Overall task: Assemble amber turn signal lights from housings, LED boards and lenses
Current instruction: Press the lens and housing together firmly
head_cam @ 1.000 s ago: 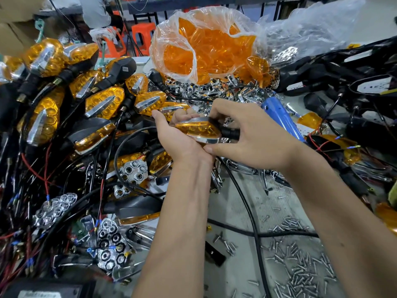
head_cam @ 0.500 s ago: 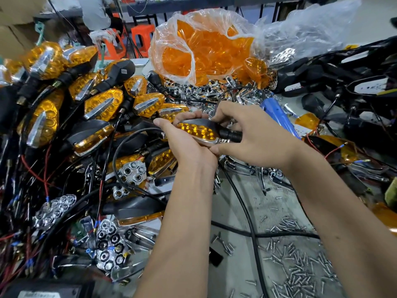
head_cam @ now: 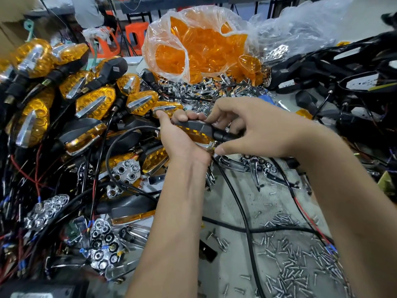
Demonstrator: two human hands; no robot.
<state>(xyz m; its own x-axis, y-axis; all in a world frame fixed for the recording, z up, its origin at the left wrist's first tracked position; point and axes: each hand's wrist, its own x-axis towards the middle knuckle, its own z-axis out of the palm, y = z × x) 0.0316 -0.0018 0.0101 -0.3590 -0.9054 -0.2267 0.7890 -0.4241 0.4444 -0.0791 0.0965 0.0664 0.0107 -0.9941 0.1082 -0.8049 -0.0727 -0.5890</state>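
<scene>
Loose screws (head_cam: 300, 274) scattered on grey worktop (head_cam: 242, 203) at 5 o'clock. At centre, left hand (head_cam: 182, 143) curled round turn signal (head_cam: 197, 132), held on edge above worktop; right hand (head_cam: 253, 127) pinching its black stem (head_cam: 225, 136) between thumb and fingers. Finished amber lights (head_cam: 94, 104) heaped at 10 o'clock, bag of amber lenses (head_cam: 199, 46) at 12 o'clock.

We see the finished lights (head_cam: 94, 104) heaped along the bench's (head_cam: 240, 203) left side, the bag of lenses (head_cam: 199, 46) at its far edge, loose screws (head_cam: 300, 269) toward the near right corner, and housings (head_cam: 343, 67) at the far right.
</scene>
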